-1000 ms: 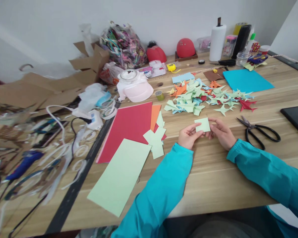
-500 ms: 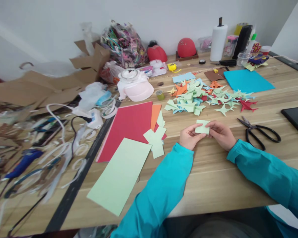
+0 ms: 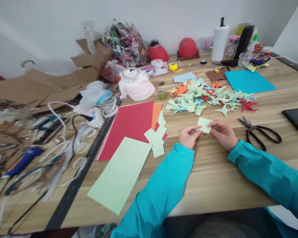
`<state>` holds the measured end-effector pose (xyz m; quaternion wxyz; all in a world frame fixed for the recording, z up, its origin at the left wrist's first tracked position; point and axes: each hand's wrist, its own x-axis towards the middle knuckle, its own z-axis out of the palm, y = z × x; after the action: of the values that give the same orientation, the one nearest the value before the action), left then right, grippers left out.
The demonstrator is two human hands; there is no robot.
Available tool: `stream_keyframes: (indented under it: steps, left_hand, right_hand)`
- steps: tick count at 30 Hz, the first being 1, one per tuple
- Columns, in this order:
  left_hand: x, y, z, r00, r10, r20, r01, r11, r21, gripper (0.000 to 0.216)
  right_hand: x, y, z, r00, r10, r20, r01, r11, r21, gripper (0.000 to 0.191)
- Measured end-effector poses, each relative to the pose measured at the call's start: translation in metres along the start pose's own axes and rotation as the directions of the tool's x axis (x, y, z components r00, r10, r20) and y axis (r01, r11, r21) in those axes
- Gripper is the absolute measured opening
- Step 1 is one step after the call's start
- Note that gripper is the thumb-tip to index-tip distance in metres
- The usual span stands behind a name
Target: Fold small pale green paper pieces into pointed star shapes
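A small square of pale green paper (image 3: pixel 204 124) is held just above the table between both hands. My left hand (image 3: pixel 188 135) pinches its left corner with thumb and fingers. At its right side, my right hand (image 3: pixel 223 134) grips the edge. Several more pale green squares (image 3: pixel 155 138) lie overlapping to the left, beside a large pale green sheet (image 3: pixel 120 173). Beyond my hands is a pile of folded paper pieces (image 3: pixel 193 97), mostly green, with some orange, blue and red. Black-handled scissors (image 3: pixel 259 132) rest to the right of my right hand.
Red sheets (image 3: pixel 131 129) and an orange strip (image 3: pixel 156 115) lie left. A blue sheet (image 3: pixel 249 83) is at the back right, with a black phone (image 3: pixel 296 120) at the right edge. Cables, a blue-handled tool (image 3: pixel 26 161) and cardboard (image 3: pixel 39 87) clutter the far left.
The green square has turned between my fingers, and now sits at a slant with a corner toward the left hand. My left fingers have shifted to that corner. The view has moved slightly.
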<state>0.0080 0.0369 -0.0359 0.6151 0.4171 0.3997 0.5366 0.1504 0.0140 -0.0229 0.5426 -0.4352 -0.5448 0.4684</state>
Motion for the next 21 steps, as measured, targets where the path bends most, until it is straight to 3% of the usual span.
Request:
stream_keyframes:
  steps: [5, 12, 21]
  left_hand:
    - [-0.0034, 0.0050, 0.0010, 1.000, 0.005, 0.008, -0.005, 0.998, 0.062, 0.014]
    - [-0.0053, 0.0084, 0.0033, 1.000, 0.000, 0.022, 0.000, 1.000, 0.003, 0.030]
    - [-0.0033, 0.0064, 0.0022, 0.999, 0.003, -0.040, -0.002, 0.999, 0.035, 0.020]
  right_hand:
    - [-0.0005, -0.0017, 0.0007, 0.997, -0.023, 0.071, 0.022, 1.000, 0.009, 0.023]
    - [0.0013, 0.0044, -0.0018, 1.000, -0.002, -0.016, 0.002, 1.000, -0.028, 0.022]
    - [-0.0005, -0.0004, 0.0007, 0.999, 0.034, -0.013, -0.033, 0.999, 0.020, 0.027]
